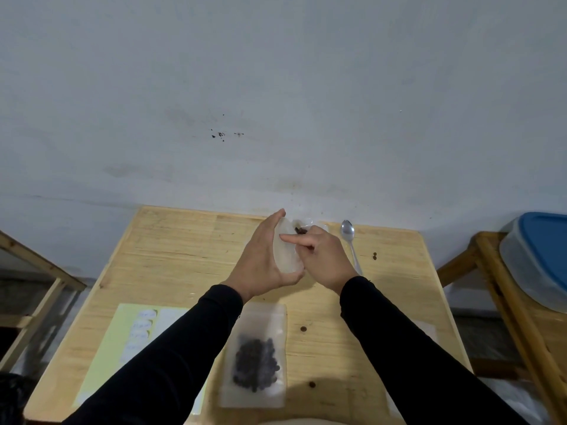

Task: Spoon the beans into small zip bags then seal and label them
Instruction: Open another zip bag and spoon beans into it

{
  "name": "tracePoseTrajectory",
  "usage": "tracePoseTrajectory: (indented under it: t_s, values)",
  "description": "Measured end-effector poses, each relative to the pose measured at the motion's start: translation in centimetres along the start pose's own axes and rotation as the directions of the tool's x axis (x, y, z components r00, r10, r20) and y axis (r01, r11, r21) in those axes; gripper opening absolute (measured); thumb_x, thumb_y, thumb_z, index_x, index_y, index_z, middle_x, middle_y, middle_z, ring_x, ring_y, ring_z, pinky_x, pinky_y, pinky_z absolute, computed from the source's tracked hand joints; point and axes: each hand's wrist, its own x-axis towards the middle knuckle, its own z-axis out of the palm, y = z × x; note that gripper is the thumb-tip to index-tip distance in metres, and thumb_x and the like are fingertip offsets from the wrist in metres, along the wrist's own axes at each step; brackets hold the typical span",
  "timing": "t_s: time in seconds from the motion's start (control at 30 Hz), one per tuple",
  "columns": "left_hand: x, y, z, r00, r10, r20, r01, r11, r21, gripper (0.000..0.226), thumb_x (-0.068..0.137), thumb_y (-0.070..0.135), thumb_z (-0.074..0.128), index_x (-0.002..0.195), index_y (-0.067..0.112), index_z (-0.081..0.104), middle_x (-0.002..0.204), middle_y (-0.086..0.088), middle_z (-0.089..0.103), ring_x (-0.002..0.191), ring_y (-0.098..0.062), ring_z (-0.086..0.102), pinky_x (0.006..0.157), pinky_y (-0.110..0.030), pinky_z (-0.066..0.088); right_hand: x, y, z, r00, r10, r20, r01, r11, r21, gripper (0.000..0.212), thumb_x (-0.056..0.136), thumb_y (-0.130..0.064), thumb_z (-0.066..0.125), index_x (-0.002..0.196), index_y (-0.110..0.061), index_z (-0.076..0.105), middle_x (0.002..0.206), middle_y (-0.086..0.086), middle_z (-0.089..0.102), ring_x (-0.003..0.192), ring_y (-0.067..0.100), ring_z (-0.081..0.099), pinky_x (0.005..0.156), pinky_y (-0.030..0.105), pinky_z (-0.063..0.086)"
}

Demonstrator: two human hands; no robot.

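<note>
Holding small frosted zip bag (284,251) upright above table (171,250) at 12 o'clock: left hand (260,265) cups bag's side and base, fingers curved round it; right hand (322,256) pinches mouth edge, index finger laid across it. Few dark beans (300,230) visible at mouth, though what lies behind is unclear. Spoon (349,240) idle at 1 o'clock. Filled bag (256,354) flat at 6 o'clock; label sheet (135,335) at 8 o'clock. Loose beans already scattered. Risk: squeezing bag, or beans caught in zip track, likely means spill or failed seal.

Pale wood table (171,256); black sleeves (171,357); dark beans (256,365); yellow label sheet (106,348); blue lid (543,237).
</note>
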Motion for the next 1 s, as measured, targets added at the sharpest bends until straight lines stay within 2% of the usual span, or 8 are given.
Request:
tracePoseTrajectory:
  t_s: [0.1,0.37,0.43,0.53,0.63,0.7,0.83,1.0]
  values:
    - [-0.4,-0.2,0.7,0.998,0.008,-0.064,-0.008,1.0,0.001,0.099,0.061,0.029,0.086,0.142,0.009,0.032,0.139,0.0,0.043,0.126,-0.008,0.041,0.101,-0.003,0.025,0.0,0.6,-0.1,0.996,0.08,0.028,-0.083,0.988,0.127,0.033,0.095,-0.006,0.046,0.11,-0.025,0.07,0.094,0.001,0.051,0.088,0.02,0.059,0.078,0.029,0.056]
    - [-0.5,-0.9,1.9,0.991,-0.097,-0.094,0.094,0.995,-0.034,0.096,0.06,0.031,0.087,0.141,0.023,0.036,0.132,0.01,0.047,0.121,-0.003,0.045,0.098,-0.005,0.029,-0.6,3.7,-1.9,0.995,0.049,0.083,-0.082,0.885,0.458,0.027,0.093,-0.004,0.053,0.116,-0.013,0.065,0.093,0.005,0.064,0.086,0.01,0.066,0.079,0.025,0.056]
    - [-0.5,-1.6,2.1,0.988,-0.123,-0.094,0.121,0.992,-0.027,0.096,0.06,0.029,0.087,0.141,0.025,0.036,0.133,0.011,0.047,0.122,-0.002,0.044,0.097,-0.001,0.026,-0.4,5.9,-2.2,0.983,0.132,-0.13,-0.08,0.935,0.346,0.026,0.091,-0.007,0.057,0.114,-0.015,0.067,0.098,0.005,0.069,0.093,0.015,0.067,0.086,0.026,0.053]
    - [-0.6,-2.3,2.3,0.984,-0.147,-0.102,0.148,0.989,0.002,0.096,0.06,0.029,0.087,0.141,0.027,0.036,0.131,0.015,0.046,0.121,-0.001,0.044,0.096,0.001,0.024,-0.2,10.1,-2.6,0.876,0.287,-0.388,-0.297,0.954,0.036,0.026,0.089,-0.013,0.057,0.113,-0.015,0.068,0.1,0.01,0.065,0.098,0.022,0.059,0.086,0.022,0.039]
    - [-0.9,-2.6,2.6,0.98,-0.168,-0.105,0.171,0.985,0.015,0.095,0.061,0.029,0.086,0.141,0.028,0.035,0.131,0.015,0.046,0.121,0.001,0.042,0.095,0.002,0.024,0.0,14.1,-2.6,0.839,0.361,-0.408,-0.409,0.912,-0.033,0.028,0.089,-0.011,0.057,0.115,-0.011,0.067,0.106,0.012,0.062,0.103,0.022,0.055,0.076,0.01,0.024]
    - [-1.0,-2.7,2.8,0.977,-0.181,-0.111,0.184,0.983,0.021,0.095,0.062,0.028,0.086,0.141,0.027,0.034,0.132,0.015,0.045,0.121,0.002,0.042,0.096,0.003,0.023,0.3,16.1,-2.3,0.859,0.351,-0.373,-0.428,0.892,-0.146,0.029,0.088,-0.012,0.056,0.116,-0.011,0.067,0.105,0.01,0.064,0.105,0.023,0.052,0.074,0.012,0.023]
    - [-1.1,-2.8,2.9,0.97,-0.206,-0.128,0.211,0.977,0.028,0.093,0.062,0.025,0.087,0.141,0.022,0.037,0.133,0.016,0.043,0.121,0.006,0.04,0.096,0.003,0.023,0.8,17.7,-1.6,0.865,0.371,-0.337,-0.451,0.87,-0.198,0.03,0.09,-0.01,0.053,0.117,-0.011,0.064,0.107,0.01,0.063,0.108,0.026,0.05,0.082,0.019,0.029]
    - [-1.2,-2.8,3.0,0.964,-0.23,-0.136,0.233,0.972,0.008,0.093,0.062,0.023,0.087,0.141,0.02,0.038,0.134,0.016,0.043,0.121,0.01,0.037,0.097,0.001,0.024,1.3,17.6,-1.1,0.793,0.474,-0.383,-0.541,0.836,-0.088,0.03,0.088,-0.002,0.048,0.114,-0.01,0.059,0.102,0.011,0.059,0.103,0.028,0.054,0.082,0.032,0.043]
